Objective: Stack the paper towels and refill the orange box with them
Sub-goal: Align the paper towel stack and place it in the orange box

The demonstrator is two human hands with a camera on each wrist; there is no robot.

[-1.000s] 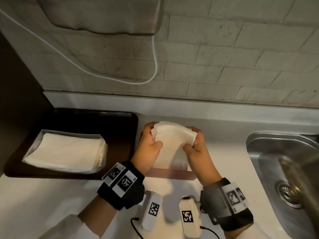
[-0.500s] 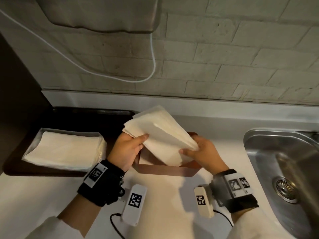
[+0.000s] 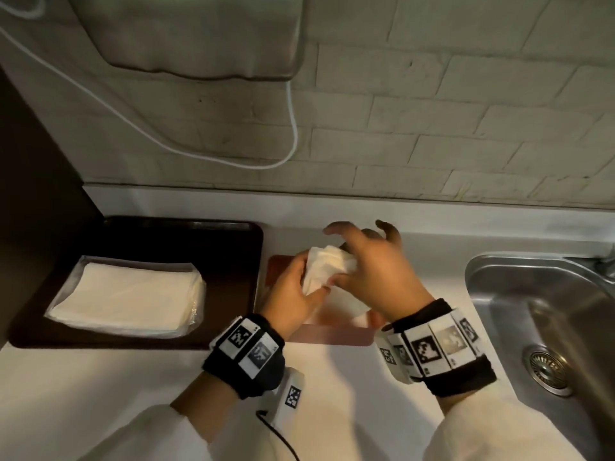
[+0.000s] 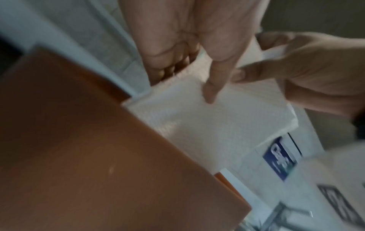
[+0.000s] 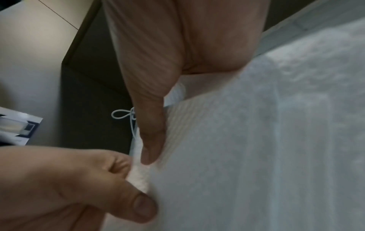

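Note:
A folded stack of white paper towels (image 3: 327, 267) stands on edge in the open top of the orange box (image 3: 332, 335) on the counter. My left hand (image 3: 293, 291) grips the stack's left side, thumb in front and fingers behind, as the left wrist view shows (image 4: 213, 81). From the right, my right hand (image 3: 372, 271) pinches the stack with its thumb, while some of its fingers are splayed above it. The right wrist view shows that thumb (image 5: 152, 132) lying on the towels (image 5: 256, 140). The box's inside is mostly hidden by my hands.
A dark tray (image 3: 233, 247) left of the box holds a wrapped pack of paper towels (image 3: 129, 294). A steel sink (image 3: 549, 327) lies to the right. A white cable (image 3: 293, 128) hangs on the brick wall behind.
The stack, held up and tilted above the box half a second ago, has come down into it. Both hands have closed in around it.

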